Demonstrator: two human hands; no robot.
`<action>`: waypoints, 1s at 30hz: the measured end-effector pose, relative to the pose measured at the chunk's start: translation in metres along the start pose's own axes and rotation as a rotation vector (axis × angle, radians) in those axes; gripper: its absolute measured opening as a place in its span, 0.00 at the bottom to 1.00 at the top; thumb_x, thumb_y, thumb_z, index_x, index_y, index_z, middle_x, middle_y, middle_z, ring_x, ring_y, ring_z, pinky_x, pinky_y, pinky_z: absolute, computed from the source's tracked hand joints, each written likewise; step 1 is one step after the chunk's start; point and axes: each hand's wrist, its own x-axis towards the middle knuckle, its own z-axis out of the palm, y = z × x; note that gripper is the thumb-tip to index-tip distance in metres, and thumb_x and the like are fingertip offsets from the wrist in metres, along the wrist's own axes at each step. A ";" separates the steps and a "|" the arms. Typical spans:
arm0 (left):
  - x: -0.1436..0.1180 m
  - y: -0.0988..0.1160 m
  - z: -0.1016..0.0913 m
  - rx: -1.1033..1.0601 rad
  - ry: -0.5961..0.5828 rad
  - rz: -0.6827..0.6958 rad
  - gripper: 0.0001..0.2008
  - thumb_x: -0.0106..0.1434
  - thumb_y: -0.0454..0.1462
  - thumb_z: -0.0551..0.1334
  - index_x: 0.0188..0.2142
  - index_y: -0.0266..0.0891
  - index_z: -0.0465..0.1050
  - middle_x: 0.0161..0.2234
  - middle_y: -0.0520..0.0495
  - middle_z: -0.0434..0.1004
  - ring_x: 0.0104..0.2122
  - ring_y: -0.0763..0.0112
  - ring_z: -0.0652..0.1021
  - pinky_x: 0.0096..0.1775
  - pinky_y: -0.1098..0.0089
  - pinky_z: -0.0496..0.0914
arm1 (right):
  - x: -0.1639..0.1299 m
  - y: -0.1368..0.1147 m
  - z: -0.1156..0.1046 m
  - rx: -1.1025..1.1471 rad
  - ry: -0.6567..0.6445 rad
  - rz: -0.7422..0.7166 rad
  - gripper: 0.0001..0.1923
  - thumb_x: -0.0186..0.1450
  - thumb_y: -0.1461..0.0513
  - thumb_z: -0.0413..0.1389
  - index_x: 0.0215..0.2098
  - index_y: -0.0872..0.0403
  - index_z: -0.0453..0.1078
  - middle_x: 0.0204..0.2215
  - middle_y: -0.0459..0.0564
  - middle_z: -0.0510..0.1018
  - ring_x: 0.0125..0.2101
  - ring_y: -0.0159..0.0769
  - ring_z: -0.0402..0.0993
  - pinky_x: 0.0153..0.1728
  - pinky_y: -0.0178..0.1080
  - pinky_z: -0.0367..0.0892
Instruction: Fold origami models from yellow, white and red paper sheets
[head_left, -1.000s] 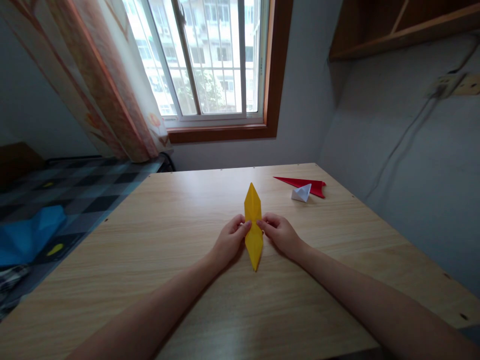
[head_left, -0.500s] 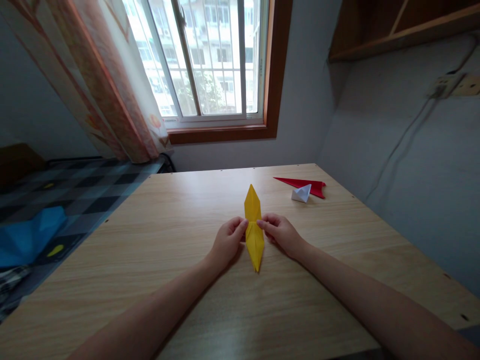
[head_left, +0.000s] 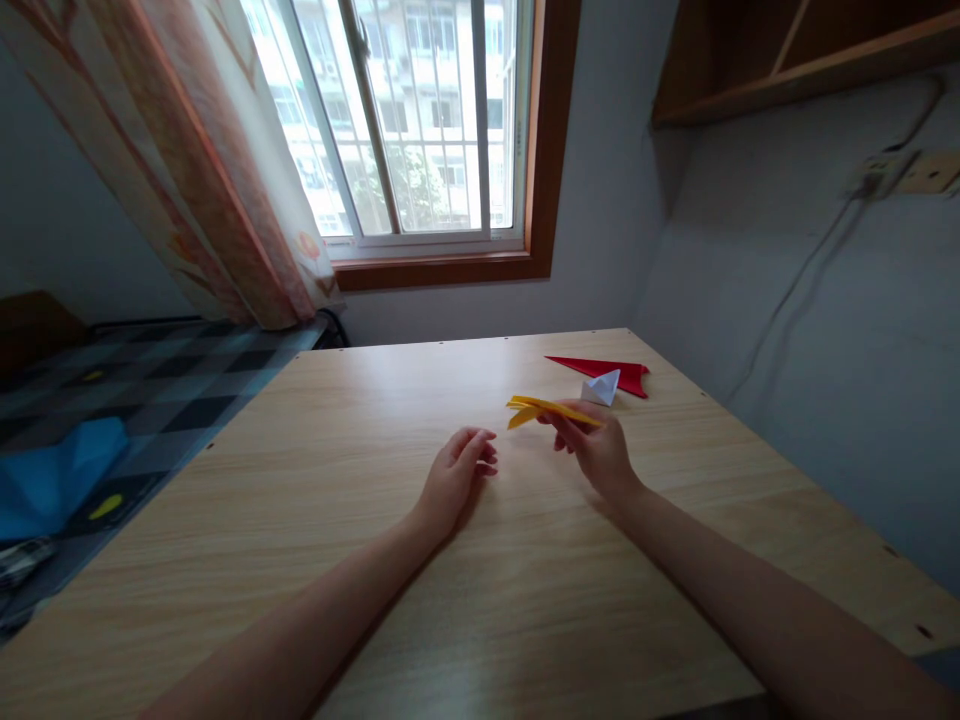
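Observation:
Held up off the table by my right hand (head_left: pixel 602 450) is a yellow folded paper (head_left: pixel 553 406), an origami piece. Thumb and fingers pinch it, and it lies nearly edge-on to me with its layers spread apart at the left end. My left hand (head_left: pixel 457 462) rests on the table (head_left: pixel 315 520) a little left of the paper, not touching it. Its fingers are loosely curled with small gaps, and nothing shows in them. Just beyond my right hand sits a small white folded paper (head_left: pixel 602 387), overlapping a long red folded paper (head_left: pixel 628 376).
A window (head_left: pixel 420 120) with a wooden frame is behind the table, with a curtain (head_left: pixel 202 180) at its left. On the checked bed (head_left: pixel 172 370) lies a blue folded paper (head_left: pixel 67 475). A shelf (head_left: pixel 750 95) hangs at the upper right, near a wall socket (head_left: pixel 889 172).
My left hand has let go of the yellow paper. My right hand has moved it slightly up and rightward, turning it from upright and facing me to sideways and nearly edge-on.

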 end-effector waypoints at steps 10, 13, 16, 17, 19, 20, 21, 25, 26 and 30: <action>0.009 -0.009 -0.006 -0.130 -0.245 -0.156 0.26 0.59 0.55 0.62 0.38 0.33 0.79 0.35 0.39 0.82 0.33 0.64 0.78 0.38 0.67 0.69 | -0.017 0.003 0.008 -0.364 -0.194 -0.322 0.10 0.61 0.64 0.57 0.39 0.50 0.78 0.30 0.48 0.81 0.23 0.31 0.71 0.25 0.35 0.66; 0.008 -0.005 -0.006 -0.135 -0.241 -0.170 0.21 0.58 0.51 0.66 0.38 0.33 0.79 0.35 0.40 0.82 0.32 0.65 0.79 0.37 0.68 0.70 | -0.017 0.003 0.007 -0.415 -0.248 -0.383 0.11 0.61 0.65 0.57 0.40 0.49 0.78 0.32 0.48 0.81 0.23 0.31 0.71 0.26 0.35 0.66; 0.006 0.000 -0.005 -0.160 -0.236 -0.187 0.18 0.55 0.47 0.69 0.35 0.33 0.79 0.32 0.42 0.81 0.30 0.67 0.78 0.35 0.70 0.70 | -0.017 0.006 0.006 -0.446 -0.289 -0.401 0.11 0.62 0.66 0.57 0.42 0.49 0.77 0.33 0.47 0.81 0.24 0.31 0.72 0.27 0.35 0.67; 0.006 0.001 -0.005 -0.165 -0.233 -0.197 0.17 0.54 0.46 0.70 0.34 0.32 0.79 0.31 0.42 0.81 0.29 0.68 0.78 0.35 0.70 0.70 | -0.016 0.007 0.005 -0.453 -0.303 -0.405 0.12 0.62 0.66 0.56 0.42 0.49 0.77 0.33 0.47 0.81 0.25 0.31 0.72 0.28 0.35 0.67; 0.006 0.001 -0.005 -0.171 -0.218 -0.210 0.15 0.52 0.44 0.71 0.32 0.32 0.78 0.29 0.43 0.81 0.28 0.69 0.78 0.33 0.71 0.70 | -0.016 0.008 0.004 -0.464 -0.329 -0.414 0.12 0.63 0.66 0.56 0.42 0.49 0.77 0.34 0.48 0.81 0.25 0.31 0.72 0.28 0.35 0.67; 0.006 0.001 -0.006 -0.177 -0.210 -0.212 0.15 0.51 0.43 0.72 0.31 0.32 0.78 0.29 0.44 0.80 0.27 0.70 0.77 0.33 0.72 0.70 | -0.016 0.009 0.004 -0.468 -0.341 -0.420 0.12 0.63 0.66 0.56 0.42 0.49 0.76 0.34 0.48 0.81 0.25 0.30 0.72 0.28 0.34 0.67; 0.007 0.001 -0.006 -0.184 -0.205 -0.211 0.14 0.50 0.42 0.72 0.31 0.32 0.78 0.28 0.44 0.80 0.27 0.71 0.77 0.32 0.72 0.70 | -0.016 0.010 0.004 -0.471 -0.353 -0.424 0.12 0.63 0.66 0.56 0.43 0.49 0.76 0.35 0.48 0.81 0.25 0.30 0.72 0.28 0.34 0.67; 0.008 0.000 -0.006 -0.203 -0.192 -0.203 0.13 0.49 0.41 0.73 0.30 0.32 0.78 0.27 0.45 0.79 0.25 0.73 0.76 0.30 0.73 0.70 | -0.016 0.013 0.004 -0.446 -0.426 -0.406 0.16 0.62 0.68 0.55 0.46 0.49 0.75 0.38 0.48 0.80 0.25 0.28 0.71 0.27 0.33 0.67; 0.008 0.000 -0.006 -0.200 -0.188 -0.204 0.14 0.49 0.41 0.73 0.30 0.32 0.78 0.27 0.46 0.79 0.25 0.73 0.76 0.30 0.74 0.70 | -0.016 0.014 0.005 -0.426 -0.450 -0.400 0.17 0.61 0.69 0.55 0.47 0.49 0.75 0.40 0.48 0.79 0.25 0.27 0.71 0.26 0.32 0.67; 0.007 0.000 -0.005 -0.167 -0.182 -0.216 0.15 0.49 0.42 0.73 0.31 0.32 0.77 0.28 0.44 0.80 0.26 0.72 0.77 0.29 0.74 0.71 | -0.016 0.017 0.007 -0.339 -0.497 -0.380 0.19 0.59 0.71 0.54 0.44 0.49 0.76 0.41 0.49 0.79 0.26 0.26 0.70 0.25 0.30 0.67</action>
